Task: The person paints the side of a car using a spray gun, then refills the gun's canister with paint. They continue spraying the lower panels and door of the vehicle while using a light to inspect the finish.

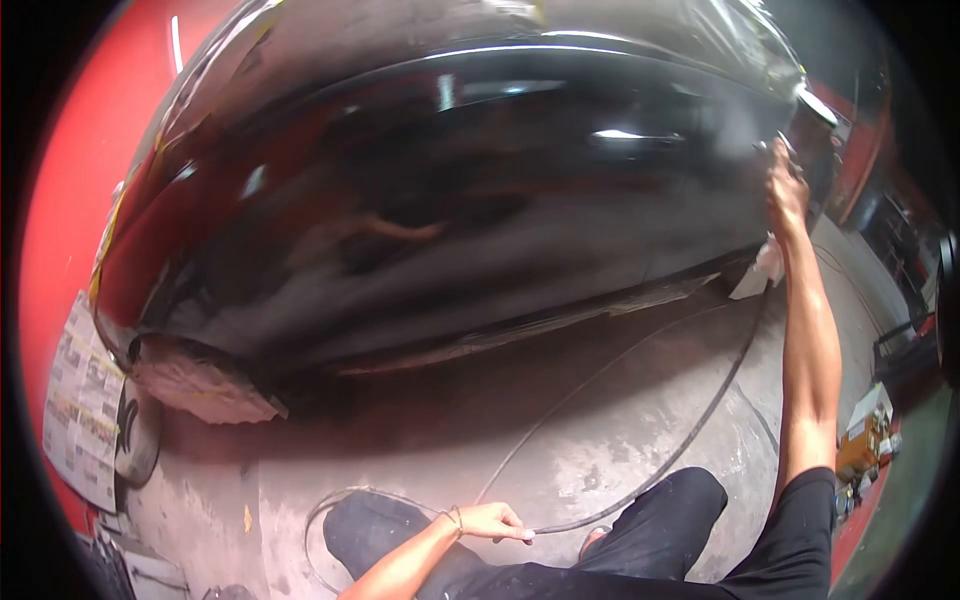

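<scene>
My right hand (787, 190) is stretched far out at the upper right, fingers wrapped round a spray gun (782, 150). The gun faces the right end of a glossy black car body panel (450, 190), apart from it, and pale mist hangs between them. A pale-rimmed cup (817, 107) shows just above the hand. Low in the middle, my left hand (490, 521) is closed on a dark air hose (690, 435), near my knees. The hose curves across the floor and rises towards the gun.
Masking film (390, 30) covers the car above the panel. Masking paper (205, 385) sits at its lower left edge, and newspaper sheets (80, 405) hang beside a tyre (138, 435). Cans and boxes (862, 450) stand at right. A red wall (75, 190) rises at left.
</scene>
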A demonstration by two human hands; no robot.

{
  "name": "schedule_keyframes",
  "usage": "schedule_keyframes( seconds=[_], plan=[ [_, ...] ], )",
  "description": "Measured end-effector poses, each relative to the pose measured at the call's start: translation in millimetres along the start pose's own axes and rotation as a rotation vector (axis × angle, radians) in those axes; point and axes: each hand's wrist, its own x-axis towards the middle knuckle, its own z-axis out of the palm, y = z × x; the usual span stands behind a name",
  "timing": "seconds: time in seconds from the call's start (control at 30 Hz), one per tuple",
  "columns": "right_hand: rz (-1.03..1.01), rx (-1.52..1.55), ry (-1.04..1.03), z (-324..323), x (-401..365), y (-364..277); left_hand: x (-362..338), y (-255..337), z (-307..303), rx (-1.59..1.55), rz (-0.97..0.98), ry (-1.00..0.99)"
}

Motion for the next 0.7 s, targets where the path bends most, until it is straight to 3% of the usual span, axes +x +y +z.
schedule_keyframes(
  seconds=[0.03, 0.1, 0.27, 0.43, 0.57, 0.7],
  plan=[
    [0.132, 0.0, -0.093, -8, -13, 2, 0, -2, -1, 0.026, -0.009, -0.028],
    [0.21, 0.062, -0.166, -6, -73, -15, 6, -23, -2, 0.092, -0.072, -0.051],
    [0.229, 0.147, -0.339, 11, -171, -72, 16, -55, -13, 0.311, -0.118, -0.102],
    [0.17, 0.294, -0.446, 49, -255, -132, 6, -66, -12, 0.348, -0.132, -0.153],
    [0.237, 0.214, -0.642, 80, -316, -183, -1, -82, -10, 0.334, -0.065, -0.145],
    [0.157, 0.267, -0.731, 121, -373, -224, -12, -97, -8, 0.283, -0.025, -0.12]
  ],
)
